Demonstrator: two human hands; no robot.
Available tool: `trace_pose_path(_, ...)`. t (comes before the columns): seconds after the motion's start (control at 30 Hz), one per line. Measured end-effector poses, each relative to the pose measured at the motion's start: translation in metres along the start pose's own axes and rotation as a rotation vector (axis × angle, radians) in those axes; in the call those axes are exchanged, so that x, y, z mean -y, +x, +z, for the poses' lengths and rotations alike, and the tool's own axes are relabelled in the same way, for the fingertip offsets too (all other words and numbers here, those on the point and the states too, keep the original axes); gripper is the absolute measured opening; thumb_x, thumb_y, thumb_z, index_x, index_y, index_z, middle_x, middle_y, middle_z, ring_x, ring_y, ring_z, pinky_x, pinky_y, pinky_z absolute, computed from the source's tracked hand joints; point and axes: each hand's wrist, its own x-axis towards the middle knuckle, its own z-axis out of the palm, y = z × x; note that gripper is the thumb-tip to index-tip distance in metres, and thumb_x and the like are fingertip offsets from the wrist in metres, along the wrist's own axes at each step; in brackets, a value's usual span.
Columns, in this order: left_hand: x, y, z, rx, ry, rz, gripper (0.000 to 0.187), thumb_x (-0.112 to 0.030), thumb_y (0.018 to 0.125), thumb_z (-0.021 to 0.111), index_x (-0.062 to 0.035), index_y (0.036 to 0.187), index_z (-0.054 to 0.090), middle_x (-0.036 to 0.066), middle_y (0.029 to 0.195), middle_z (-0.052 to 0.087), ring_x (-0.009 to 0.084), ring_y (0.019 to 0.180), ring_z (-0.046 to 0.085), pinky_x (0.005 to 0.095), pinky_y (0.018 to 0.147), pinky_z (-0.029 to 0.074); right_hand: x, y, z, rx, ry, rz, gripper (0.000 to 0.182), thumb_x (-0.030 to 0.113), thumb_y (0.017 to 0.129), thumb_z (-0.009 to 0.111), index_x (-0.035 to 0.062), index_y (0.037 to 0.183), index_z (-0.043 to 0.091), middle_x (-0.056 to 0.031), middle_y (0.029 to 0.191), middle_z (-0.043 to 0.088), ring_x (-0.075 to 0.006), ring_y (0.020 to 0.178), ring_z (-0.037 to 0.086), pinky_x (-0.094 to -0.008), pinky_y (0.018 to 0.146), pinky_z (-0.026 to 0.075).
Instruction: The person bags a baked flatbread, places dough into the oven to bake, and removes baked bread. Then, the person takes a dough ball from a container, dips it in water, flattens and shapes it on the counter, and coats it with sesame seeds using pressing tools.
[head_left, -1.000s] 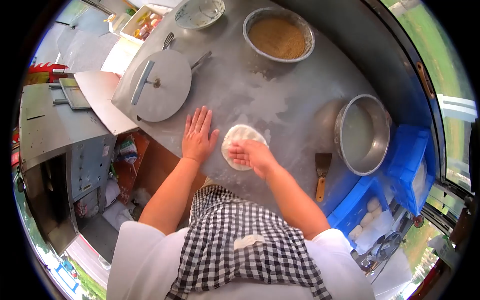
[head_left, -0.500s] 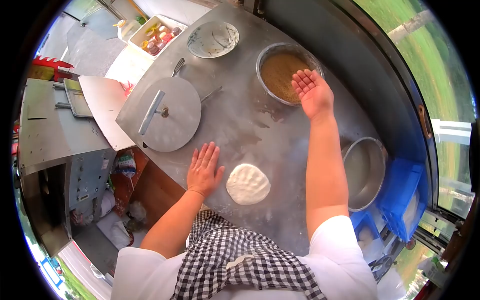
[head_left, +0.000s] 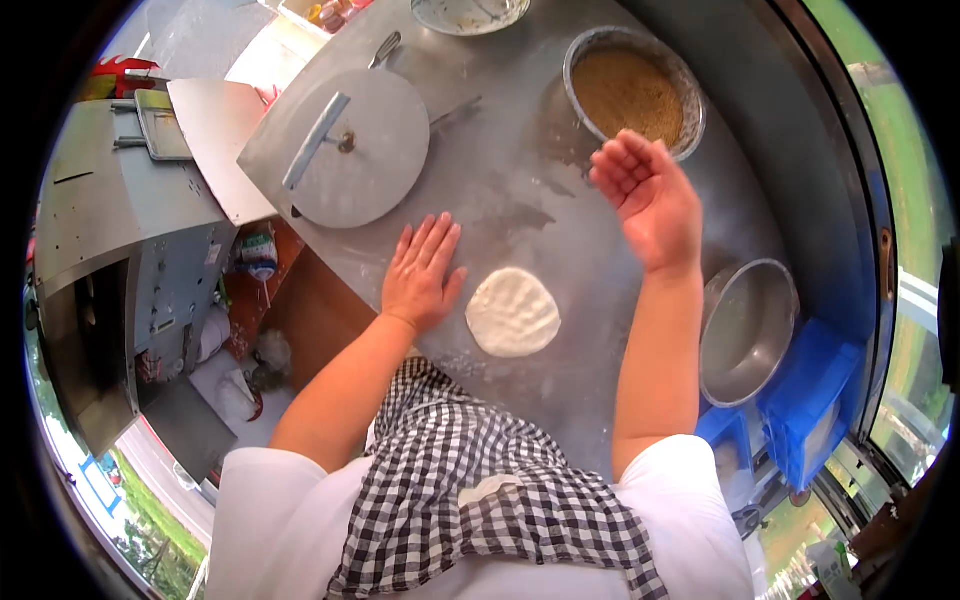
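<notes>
I count two hands on my feed and one round of dough (head_left: 513, 312), flat on the table (head_left: 560, 400) between them. My left hand (head_left: 423, 275) rests palm down on the steel just beside the dough, its fingers slightly apart and the thumb out. My right hand (head_left: 655, 205) is raised, palm up and cupped, its fingers together and a little curled; I cannot tell whether anything lies in it. Its fingertips overlap the near rim of one basin (head_left: 694, 100) of brown mix (head_left: 625, 90).

On my left I have one round lid (head_left: 380, 150) with one bar handle, and two utensils (head_left: 385, 50) poking out by it. One bowl (head_left: 470, 12) sits at the far edge. On my right I count one pot (head_left: 765, 355) of cloudy liquid and two blue crates (head_left: 795, 420).
</notes>
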Motion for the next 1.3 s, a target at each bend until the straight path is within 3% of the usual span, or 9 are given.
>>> trace_pose_path(0.2,-0.001,-0.003,0.003,-0.022,0.02,0.012,0.063,-0.032,0.097,0.063,-0.0084,0.154,0.049,0.011,0.163,0.045,0.0313,0.152,0.039,0.0519,0.126,0.027,-0.134,-0.112,-0.004,-0.168,-0.222,0.493,0.034,0.027,0.108,0.057,-0.002,0.123,0.068,-0.014,0.112,0.075,-0.0222,0.103,0.072,-0.0364,0.093,0.059)
trace_pose_path(0.27,0.0,-0.002,0.005,-0.031,0.028,0.015,0.062,-0.032,0.098,0.063,-0.0086,0.154,0.049,0.011,0.163,0.045,0.0309,0.152,0.039,0.0515,0.126,0.027,-0.16,-0.129,0.005,-0.108,-0.375,0.603,0.042,0.027,0.109,0.055,-0.007,0.132,0.063,-0.0199,0.122,0.072,-0.0271,0.109,0.072,-0.0395,0.099,0.058)
trace_pose_path(0.63,0.0,-0.005,0.006,-0.083,0.018,0.03,0.058,-0.032,0.099,0.062,-0.0086,0.151,0.052,0.01,0.161,0.047,0.0316,0.15,0.042,0.0512,0.125,0.028,-0.132,-0.135,-0.012,-0.372,-0.187,0.259,0.044,0.026,0.112,0.047,-0.0091,0.137,0.055,-0.0204,0.125,0.069,-0.027,0.114,0.069,-0.0402,0.103,0.055)
trace_pose_path(0.77,-0.001,-0.005,0.003,-0.071,-0.014,0.009,0.06,-0.031,0.098,0.063,-0.0084,0.152,0.052,0.011,0.162,0.046,0.0303,0.152,0.04,0.0498,0.126,0.026,-0.145,-0.14,0.009,-0.132,0.068,0.368,0.047,0.028,0.112,0.046,-0.0102,0.138,0.053,-0.0216,0.129,0.067,-0.0297,0.117,0.068,-0.0428,0.104,0.055)
trace_pose_path(0.87,-0.003,-0.009,0.006,-0.069,-0.02,0.01,0.058,-0.031,0.099,0.063,-0.0083,0.151,0.053,0.011,0.162,0.047,0.0301,0.152,0.04,0.0498,0.126,0.026,-0.181,-0.129,-0.003,-0.274,-0.052,0.401,0.047,0.028,0.112,0.046,-0.0099,0.138,0.054,-0.0217,0.13,0.066,-0.0304,0.119,0.067,-0.0424,0.105,0.055)
trace_pose_path(1.0,0.002,-0.009,0.003,-0.078,-0.002,0.017,0.056,-0.028,0.099,0.063,-0.0077,0.151,0.053,0.012,0.161,0.048,0.0307,0.151,0.04,0.0499,0.126,0.027,-0.179,-0.15,-0.002,0.009,0.022,0.492,0.054,0.031,0.11,0.05,-0.0101,0.146,0.049,-0.0234,0.14,0.062,-0.032,0.129,0.062,-0.0446,0.111,0.05)
trace_pose_path(1.03,-0.002,-0.006,0.002,-0.086,-0.01,0.025,0.056,-0.028,0.099,0.063,-0.0074,0.151,0.053,0.012,0.161,0.048,0.031,0.151,0.041,0.05,0.126,0.027,-0.188,-0.149,-0.005,-0.137,-0.135,0.497,0.055,0.031,0.109,0.053,-0.0098,0.145,0.05,-0.0242,0.141,0.061,-0.0322,0.129,0.063,-0.0441,0.11,0.051)
trace_pose_path(1.17,-0.002,-0.006,0.006,-0.121,-0.136,0.009,0.05,-0.025,0.1,0.061,-0.0047,0.146,0.057,0.015,0.158,0.051,0.0332,0.15,0.042,0.0508,0.126,0.027,-0.17,-0.163,0.001,-0.141,-0.225,0.461,0.051,0.028,0.109,0.054,-0.0097,0.143,0.053,-0.0238,0.133,0.066,-0.0323,0.122,0.067,-0.0426,0.107,0.054)
trace_pose_path(1.3,-0.053,0.003,0.009,0.043,-0.197,0.283,0.054,-0.024,0.1,0.06,-0.0011,0.148,0.052,0.017,0.158,0.049,0.0331,0.151,0.041,0.0507,0.127,0.026,-0.139,-0.178,-0.013,-0.186,-0.177,0.327,0.043,0.026,0.109,0.053,-0.0065,0.137,0.058,-0.0193,0.122,0.072,-0.027,0.108,0.072,-0.0388,0.098,0.058)
